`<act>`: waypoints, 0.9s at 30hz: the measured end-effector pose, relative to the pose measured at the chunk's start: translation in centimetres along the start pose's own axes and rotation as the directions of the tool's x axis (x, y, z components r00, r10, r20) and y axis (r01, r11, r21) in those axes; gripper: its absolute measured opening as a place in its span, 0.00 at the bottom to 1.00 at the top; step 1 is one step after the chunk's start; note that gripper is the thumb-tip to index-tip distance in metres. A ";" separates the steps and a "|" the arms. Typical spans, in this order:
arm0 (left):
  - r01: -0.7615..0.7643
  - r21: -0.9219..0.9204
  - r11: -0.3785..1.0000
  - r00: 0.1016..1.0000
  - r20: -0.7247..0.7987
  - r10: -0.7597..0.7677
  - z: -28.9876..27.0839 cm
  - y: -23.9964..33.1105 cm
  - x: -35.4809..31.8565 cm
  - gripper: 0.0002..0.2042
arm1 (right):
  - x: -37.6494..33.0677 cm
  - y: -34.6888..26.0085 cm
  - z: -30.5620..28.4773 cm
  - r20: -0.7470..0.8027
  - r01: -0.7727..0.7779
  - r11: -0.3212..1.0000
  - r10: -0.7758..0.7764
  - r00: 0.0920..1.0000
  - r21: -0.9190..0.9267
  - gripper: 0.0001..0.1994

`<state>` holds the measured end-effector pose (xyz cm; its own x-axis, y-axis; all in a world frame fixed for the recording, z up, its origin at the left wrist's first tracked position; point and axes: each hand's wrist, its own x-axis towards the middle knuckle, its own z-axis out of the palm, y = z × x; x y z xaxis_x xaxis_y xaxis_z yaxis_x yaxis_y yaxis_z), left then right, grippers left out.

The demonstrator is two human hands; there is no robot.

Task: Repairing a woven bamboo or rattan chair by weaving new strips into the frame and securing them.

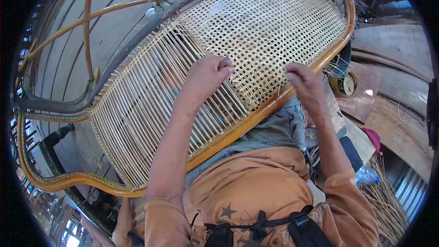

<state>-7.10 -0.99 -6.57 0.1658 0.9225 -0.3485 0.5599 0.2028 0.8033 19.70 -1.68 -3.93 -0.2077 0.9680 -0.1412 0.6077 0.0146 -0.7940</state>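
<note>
A large wooden frame (270,104) with a caned panel lies across my lap. To the right its cane mesh (270,23) is woven close; on the left, parallel cane strands (137,105) run across with gaps between them. My left hand (208,78) is closed above the border between the two parts, with something small and dark between thumb and fingers that I cannot make out. Over the near rail, my right hand (305,84) has its fingers pressed together at the mesh's edge. Whatever it pinches is too thin or hidden to name.
Wooden crossbars (86,18) rise at the far left. Bundled cane strips (382,196), a plastic bottle (367,174) and a round tin (350,83) sit on my right. Part of another person's bare limb (122,222) shows at lower left.
</note>
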 end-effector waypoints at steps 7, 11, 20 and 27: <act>0.153 -0.283 0.947 0.954 -0.208 -0.216 0.1 0.3 -1.9 0.13 | 4.8 -4.5 9.7 0.321 -0.037 0.986 -0.018 0.947 0.163 0.11; 0.216 -0.251 0.943 0.935 -0.224 -0.274 0.5 -0.6 -2.4 0.14 | 5.7 -2.8 9.7 0.302 0.060 0.998 -0.058 0.952 0.002 0.09; 0.228 -0.012 0.974 0.948 -0.227 -0.225 1.8 -2.0 -3.7 0.13 | 9.0 -3.3 8.6 0.705 0.089 0.982 0.056 0.707 -0.168 0.09; 0.323 -0.174 0.930 0.911 -0.211 -0.355 1.7 -2.1 -5.8 0.11 | 10.4 -3.7 8.8 0.855 0.237 0.962 -0.009 0.519 -0.134 0.08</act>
<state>-7.81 -7.31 -7.07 -0.2195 0.8373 -0.5008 0.4332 0.5435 0.7190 8.55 6.10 -7.68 -0.7683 0.2881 -0.5717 0.6383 0.2768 -0.7183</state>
